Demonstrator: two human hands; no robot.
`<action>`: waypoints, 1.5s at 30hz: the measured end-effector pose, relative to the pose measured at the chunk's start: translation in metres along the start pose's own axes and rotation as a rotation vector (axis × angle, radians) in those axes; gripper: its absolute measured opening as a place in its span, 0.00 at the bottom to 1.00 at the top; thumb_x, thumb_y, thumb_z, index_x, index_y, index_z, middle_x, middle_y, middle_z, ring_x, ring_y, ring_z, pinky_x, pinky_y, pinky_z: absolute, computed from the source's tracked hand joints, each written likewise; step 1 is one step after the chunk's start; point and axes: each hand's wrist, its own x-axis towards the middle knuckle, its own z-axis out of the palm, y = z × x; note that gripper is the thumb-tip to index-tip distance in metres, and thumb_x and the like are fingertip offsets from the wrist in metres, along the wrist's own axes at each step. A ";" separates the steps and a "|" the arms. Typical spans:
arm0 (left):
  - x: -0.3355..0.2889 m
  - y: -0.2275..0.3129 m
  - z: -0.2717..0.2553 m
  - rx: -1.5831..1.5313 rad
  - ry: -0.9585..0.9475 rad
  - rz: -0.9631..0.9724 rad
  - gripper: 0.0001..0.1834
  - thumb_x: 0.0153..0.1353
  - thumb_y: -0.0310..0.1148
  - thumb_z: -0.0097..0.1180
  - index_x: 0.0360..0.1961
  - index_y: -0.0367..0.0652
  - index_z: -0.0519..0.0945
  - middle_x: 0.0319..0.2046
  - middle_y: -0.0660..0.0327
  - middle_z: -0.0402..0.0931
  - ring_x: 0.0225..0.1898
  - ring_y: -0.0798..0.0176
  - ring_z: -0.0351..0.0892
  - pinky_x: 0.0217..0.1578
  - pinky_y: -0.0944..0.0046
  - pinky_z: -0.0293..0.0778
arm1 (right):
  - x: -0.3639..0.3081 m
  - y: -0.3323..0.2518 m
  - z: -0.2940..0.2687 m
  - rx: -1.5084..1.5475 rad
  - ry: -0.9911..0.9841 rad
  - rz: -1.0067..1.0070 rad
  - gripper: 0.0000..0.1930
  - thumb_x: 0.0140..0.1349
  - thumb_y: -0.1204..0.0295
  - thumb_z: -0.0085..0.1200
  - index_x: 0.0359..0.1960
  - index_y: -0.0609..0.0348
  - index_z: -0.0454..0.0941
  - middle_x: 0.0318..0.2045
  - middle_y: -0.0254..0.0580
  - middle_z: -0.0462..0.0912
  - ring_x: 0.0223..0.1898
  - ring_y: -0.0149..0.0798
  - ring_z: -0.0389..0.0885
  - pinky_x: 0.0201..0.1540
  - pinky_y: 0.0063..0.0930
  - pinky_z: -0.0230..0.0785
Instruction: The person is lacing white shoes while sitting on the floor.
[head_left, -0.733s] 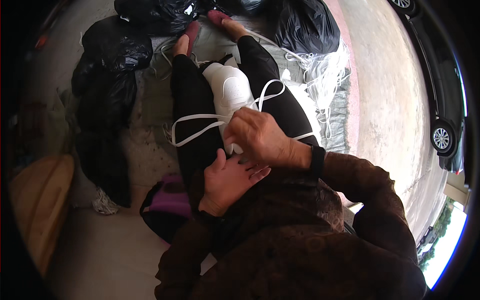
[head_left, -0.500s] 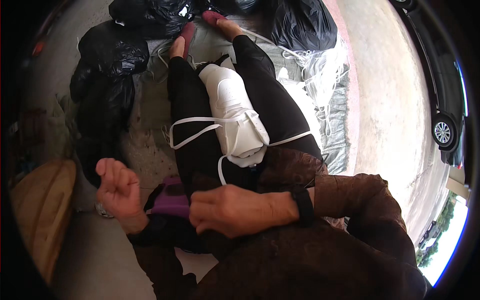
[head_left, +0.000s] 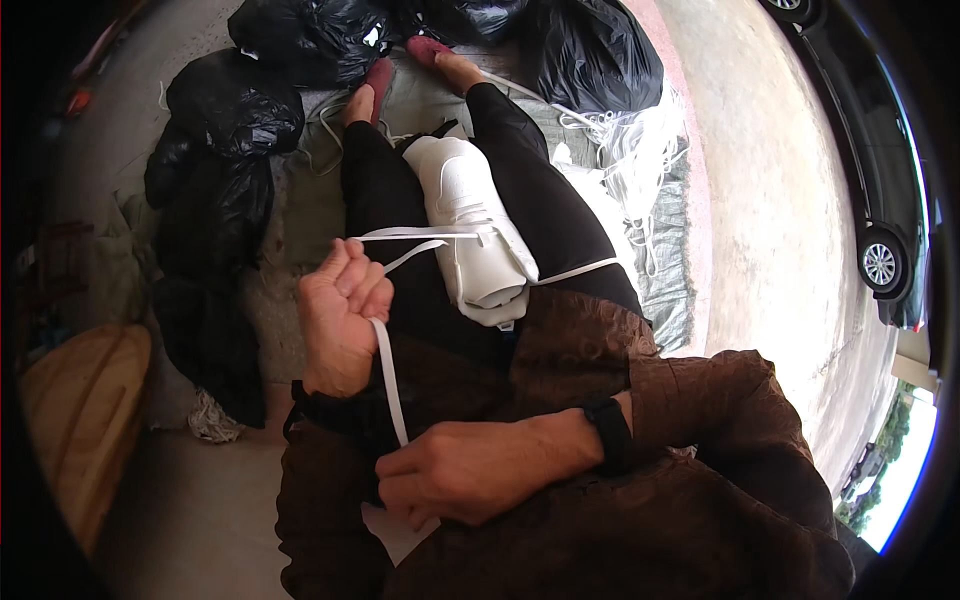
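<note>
Gripping lace, L fingers + R fingers closed; white shoe on lap, blk bags around tarp.

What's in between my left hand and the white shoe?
In the head view, strands of white lace stretch from your left hand to the white shoe, passing above your black-trousered left leg.

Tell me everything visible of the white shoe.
The white shoe lies between the black-clad legs, toe pointing forward, opening at the near end. Its upper looks smooth, leather-like. A flat lace, untied, runs from it to the left hand; another stretch crosses the right thigh. Neither hand touches the shoe.
</note>
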 end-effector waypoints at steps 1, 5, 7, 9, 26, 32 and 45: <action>-0.003 0.017 -0.020 0.244 0.035 0.198 0.14 0.74 0.35 0.44 0.32 0.38 0.73 0.14 0.70 0.57 0.14 0.71 0.50 0.16 0.68 0.51 | -0.011 0.004 -0.007 -0.030 0.108 0.075 0.09 0.56 0.75 0.63 0.33 0.63 0.75 0.29 0.45 0.79 0.33 0.49 0.83 0.34 0.37 0.74; -0.041 0.010 -0.048 1.807 -0.389 1.464 0.07 0.52 0.18 0.57 0.34 0.33 0.77 0.18 0.57 0.69 0.17 0.54 0.71 0.18 0.59 0.65 | -0.066 0.034 -0.058 -0.364 0.486 0.413 0.09 0.55 0.77 0.64 0.35 0.62 0.76 0.31 0.47 0.81 0.34 0.50 0.83 0.35 0.38 0.75; -0.081 0.003 -0.047 1.883 -0.416 1.286 0.08 0.49 0.18 0.59 0.33 0.34 0.78 0.18 0.58 0.70 0.17 0.56 0.71 0.18 0.59 0.63 | -0.079 0.045 -0.083 -0.475 0.651 0.480 0.09 0.56 0.78 0.63 0.36 0.62 0.76 0.31 0.48 0.82 0.33 0.49 0.84 0.36 0.38 0.76; -0.103 -0.029 -0.053 1.862 -0.571 1.181 0.08 0.50 0.21 0.60 0.33 0.35 0.78 0.18 0.60 0.68 0.16 0.58 0.70 0.17 0.61 0.62 | -0.075 0.057 -0.101 -0.537 0.722 0.483 0.08 0.58 0.80 0.61 0.37 0.62 0.76 0.31 0.45 0.82 0.32 0.41 0.84 0.34 0.32 0.75; 0.015 -0.072 -0.008 1.635 -0.123 0.968 0.40 0.46 0.18 0.59 0.64 0.32 0.60 0.45 0.43 0.82 0.43 0.41 0.83 0.46 0.53 0.78 | -0.031 0.114 -0.113 -0.825 0.643 0.353 0.19 0.47 0.79 0.63 0.41 0.58 0.71 0.27 0.42 0.83 0.33 0.46 0.85 0.34 0.37 0.77; 0.023 -0.072 -0.007 1.623 -0.154 0.802 0.35 0.47 0.15 0.50 0.61 0.34 0.66 0.42 0.45 0.83 0.43 0.41 0.83 0.44 0.52 0.79 | -0.027 0.120 -0.105 -1.087 0.626 0.281 0.19 0.45 0.77 0.63 0.39 0.59 0.70 0.27 0.42 0.81 0.31 0.47 0.82 0.31 0.38 0.76; 0.034 -0.070 0.005 1.641 -0.310 0.748 0.46 0.42 0.20 0.52 0.66 0.30 0.51 0.57 0.32 0.69 0.56 0.35 0.73 0.58 0.49 0.69 | -0.279 -0.030 -0.279 -1.245 1.288 1.000 0.13 0.53 0.82 0.63 0.39 0.65 0.73 0.26 0.47 0.82 0.26 0.36 0.83 0.31 0.30 0.77</action>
